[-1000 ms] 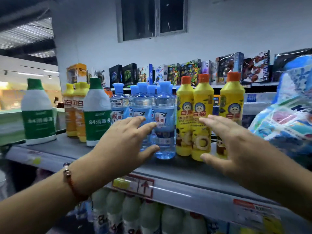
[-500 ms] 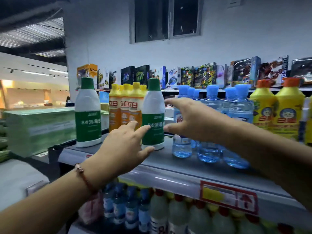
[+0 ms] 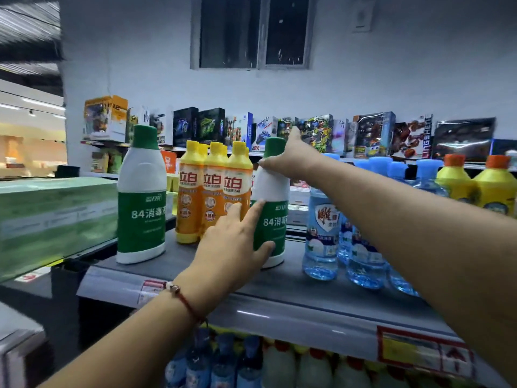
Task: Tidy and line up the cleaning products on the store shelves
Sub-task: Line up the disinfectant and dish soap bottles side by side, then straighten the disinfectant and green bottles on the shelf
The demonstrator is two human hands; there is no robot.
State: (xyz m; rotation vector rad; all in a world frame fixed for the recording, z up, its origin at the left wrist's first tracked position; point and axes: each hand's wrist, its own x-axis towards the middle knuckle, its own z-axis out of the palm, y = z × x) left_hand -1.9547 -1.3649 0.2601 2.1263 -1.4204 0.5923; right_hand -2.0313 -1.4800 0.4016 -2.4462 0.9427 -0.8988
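Gripping white plastic bleach bottle with green label and cap, upright near shelf front: left hand wrapping lower body, right hand pinching neck. Crowding three yellow-capped orange detergent bottles; risking knocking row by sliding bottle sideways.

Left hand and right hand hold white-green bottle; shelf beneath.
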